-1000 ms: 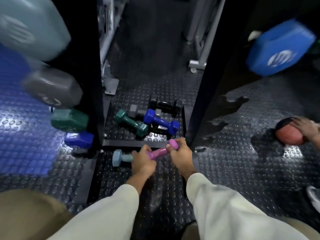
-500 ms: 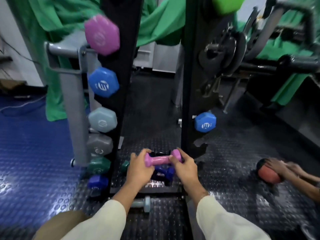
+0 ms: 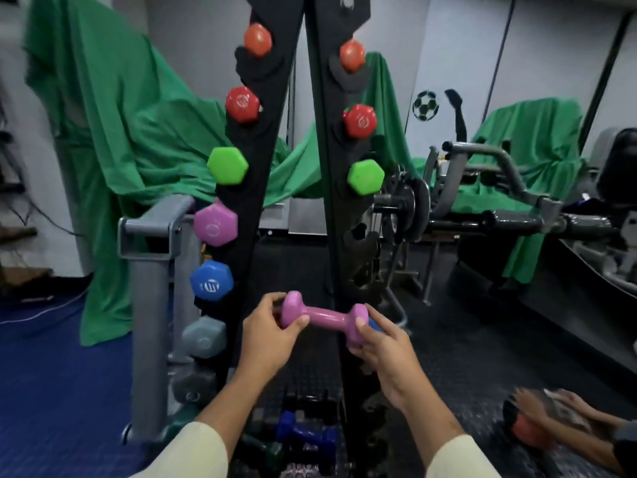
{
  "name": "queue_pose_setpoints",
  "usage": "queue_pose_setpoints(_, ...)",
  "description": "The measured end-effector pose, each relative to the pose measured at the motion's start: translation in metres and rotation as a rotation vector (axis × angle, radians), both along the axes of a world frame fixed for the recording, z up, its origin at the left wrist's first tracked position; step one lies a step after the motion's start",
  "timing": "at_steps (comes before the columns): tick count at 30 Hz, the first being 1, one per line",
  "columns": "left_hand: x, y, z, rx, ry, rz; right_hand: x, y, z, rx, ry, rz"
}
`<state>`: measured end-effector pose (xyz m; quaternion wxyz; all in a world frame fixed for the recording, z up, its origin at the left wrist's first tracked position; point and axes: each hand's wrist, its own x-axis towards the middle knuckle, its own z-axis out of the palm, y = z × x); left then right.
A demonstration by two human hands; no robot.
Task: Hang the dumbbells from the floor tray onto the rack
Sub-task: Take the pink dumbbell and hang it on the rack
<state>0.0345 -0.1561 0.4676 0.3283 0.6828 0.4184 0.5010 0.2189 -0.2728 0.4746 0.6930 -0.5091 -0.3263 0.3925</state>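
Now we hold the pink dumbbell [image 3: 322, 319] level across the lower middle of the frame, in front of the gap between the two black uprights of the rack [image 3: 256, 188]. Our left hand [image 3: 267, 334] grips its left head, fingers curled over the top and thumb pressed against the near face; our right hand [image 3: 381, 343] pinches the right head, thumb on the front and fingers wrapped behind. The bar between the heads stays bare.

Compared with half a second ago, the dumbbell sits higher against the rack: it was level with the floor tray [image 3: 303, 439] and is now about level with the blue dumbbell [image 3: 211, 281] hanging on the left upright. The view has tilted up too, so the red and orange pairs near the top of the frame have come into sight.

On the left upright hang, from the top down, orange, red, green, pink, blue and grey heads. The right upright shows orange, red and green, with open notches below them. At the bottom centre the tray holds a blue-purple dumbbell [image 3: 306, 431] and a dark green one [image 3: 267, 450] beside darker ones.
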Motion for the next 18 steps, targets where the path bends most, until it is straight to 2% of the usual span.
queue_pose_setpoints(5,0.016,-0.005,0.04,0.121,-0.074,-0.017,0.014,-0.028,0.04,0.134,0.06,0.071)
queue_pose_setpoints(13,0.062,-0.006,0.107,0.14,-0.222,-0.029,0.034,-0.048,0.1,0.261,0.051,0.264)
queue_pose_setpoints(18,0.089,-0.005,0.141,0.215,-0.169,-0.04,0.03,-0.052,0.12,0.33,-0.031,0.379)
